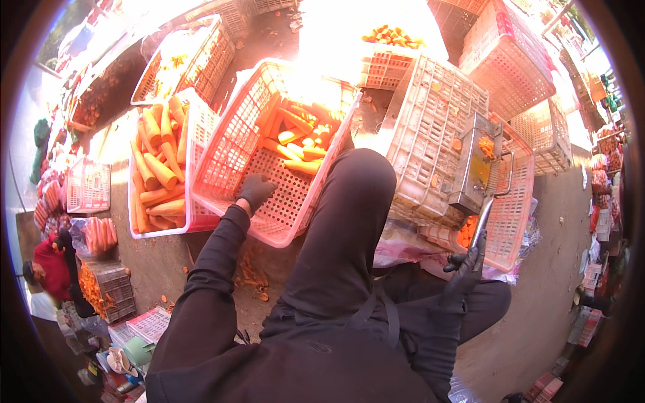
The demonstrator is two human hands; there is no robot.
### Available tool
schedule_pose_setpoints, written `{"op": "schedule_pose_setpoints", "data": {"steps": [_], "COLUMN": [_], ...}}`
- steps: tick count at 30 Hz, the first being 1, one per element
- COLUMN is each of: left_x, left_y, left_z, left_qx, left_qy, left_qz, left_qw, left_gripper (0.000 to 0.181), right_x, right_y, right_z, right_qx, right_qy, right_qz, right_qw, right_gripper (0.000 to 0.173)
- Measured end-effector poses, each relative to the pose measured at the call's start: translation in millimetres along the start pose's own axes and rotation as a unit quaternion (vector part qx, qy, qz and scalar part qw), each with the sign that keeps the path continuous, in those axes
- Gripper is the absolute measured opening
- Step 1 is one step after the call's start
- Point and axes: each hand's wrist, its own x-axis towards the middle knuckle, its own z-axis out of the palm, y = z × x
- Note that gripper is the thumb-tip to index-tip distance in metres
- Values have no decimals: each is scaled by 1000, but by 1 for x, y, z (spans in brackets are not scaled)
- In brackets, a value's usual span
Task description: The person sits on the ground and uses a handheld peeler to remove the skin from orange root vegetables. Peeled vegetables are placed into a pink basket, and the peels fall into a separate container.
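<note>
My left hand (257, 191), in a dark glove, hovers over the near left part of a pink plastic crate (229, 136). I see nothing in its fingers, and their exact spread is unclear. At the crate's far end lie several peeled carrots (297, 126), some cut short; the perforated floor nearer me is bare. My right hand (467, 257), also gloved, grips a knife (481, 221) with its shiny blade pointing away from me. Just beyond the blade, a stainless-steel box (466, 169) with a wire handle holds orange scraps and sits on an upturned crate (433, 116).
A white-rimmed crate (189, 201) full of whole carrots touches the pink one's left side. Carrot slices (468, 229) show in a reddish crate (514, 216) at right. Stacked crates (509, 55) rise behind. A person (53, 267) is at far left. Glare hides the top middle.
</note>
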Motion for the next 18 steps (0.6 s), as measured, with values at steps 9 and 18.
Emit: {"op": "schedule_pose_setpoints", "data": {"steps": [9,18], "left_x": [53,36], "left_y": [37,52], "left_z": [33,53], "left_qx": [249,261], "left_qy": [30,-38], "left_qz": [90,61], "left_qw": [964,963], "left_gripper": [50,49], "right_x": [-12,-16], "right_y": [-10,-8], "right_z": [15,13], "right_qx": [-49,-41], "right_qy": [37,57], "right_qz": [1,6], "right_qw": [998,998], "right_gripper": [48,51]}}
